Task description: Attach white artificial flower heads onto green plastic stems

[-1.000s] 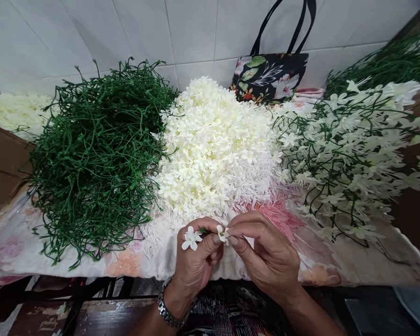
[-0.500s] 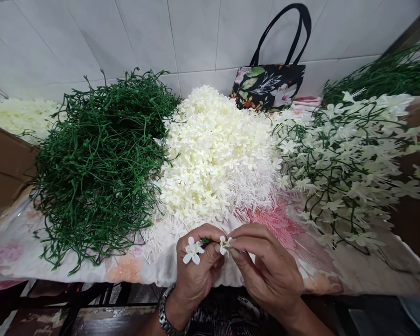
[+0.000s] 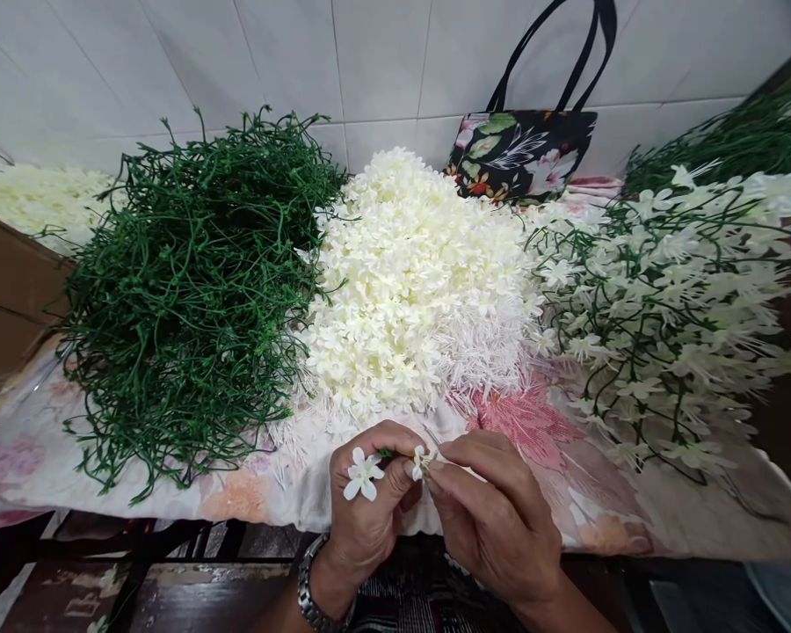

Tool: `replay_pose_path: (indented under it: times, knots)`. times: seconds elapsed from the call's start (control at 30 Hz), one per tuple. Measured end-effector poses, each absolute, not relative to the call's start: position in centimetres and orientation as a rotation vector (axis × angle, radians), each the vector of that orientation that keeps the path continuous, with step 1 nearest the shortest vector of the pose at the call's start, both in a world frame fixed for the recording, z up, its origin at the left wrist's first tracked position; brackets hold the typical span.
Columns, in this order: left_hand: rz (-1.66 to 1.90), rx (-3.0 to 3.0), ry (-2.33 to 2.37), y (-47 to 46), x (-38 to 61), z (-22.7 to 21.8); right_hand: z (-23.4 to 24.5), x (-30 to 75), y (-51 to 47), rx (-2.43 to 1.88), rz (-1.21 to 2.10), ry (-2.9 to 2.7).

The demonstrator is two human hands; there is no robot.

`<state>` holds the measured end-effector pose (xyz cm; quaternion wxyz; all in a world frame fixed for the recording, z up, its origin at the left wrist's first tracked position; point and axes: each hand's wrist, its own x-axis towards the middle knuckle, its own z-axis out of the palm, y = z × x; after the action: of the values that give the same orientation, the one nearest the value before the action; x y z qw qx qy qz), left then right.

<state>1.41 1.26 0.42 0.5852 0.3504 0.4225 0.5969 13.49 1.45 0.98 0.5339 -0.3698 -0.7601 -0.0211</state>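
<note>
Hands assembling artificial flowers, seen from above the near edge of a cloth-covered table. The left hand (image 3: 373, 505) is curled nearly closed, its thumb pressed toward the bent index finger in a pinch. A short piece of green stem (image 3: 384, 454) shows in this grip, and a first white flower (image 3: 362, 475), its petals spread, projects on the outer side of the thumb. A second white flower (image 3: 420, 462) stands at the left thumb tip, between the two hands. The right hand (image 3: 501, 510) is partly curled, with thumb and index fingertips drawn together on the right side of this second flower; whether they grip petals or stamens cannot be told. A metal wristwatch (image 3: 313, 589) encircles the left wrist. Beyond the hands, on a floral tablecloth (image 3: 234, 498), lie a tangled heap of green stems (image 3: 191, 299) at left, a mound of loose white blossoms (image 3: 395, 272) at centre, and a smaller pile of white stamens (image 3: 484, 347) at its near right margin. Stemmed white flowers (image 3: 672, 308) occupy the right side. A black floral tote bag (image 3: 524, 156) stands upright against the tiled wall (image 3: 382, 61).
</note>
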Motion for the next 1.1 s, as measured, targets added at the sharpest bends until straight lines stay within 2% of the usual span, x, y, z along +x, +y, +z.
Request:
replay_pose_path:
  times: [0.37, 0.6, 0.93, 1.1]
  knots:
    - [1.42, 0.746, 0.971, 1.3, 1.28, 0.63, 0.79, 13.21, 1.32, -0.856, -0.028, -1.807]
    - [1.35, 0.613, 0.903, 1.46, 1.36, 0.32, 1.12, 13.21, 1.35, -0.914, 0.132, -1.774]
    - [1.304, 0.515, 0.871, 1.56, 1.45, 0.36, 0.8, 13.19, 1.39, -0.833, 0.106, -1.82]
    - [1.336, 0.504, 0.829, 1.46, 1.5, 0.07, 1.2, 13.37, 1.41, -0.886, 0.303, -1.803]
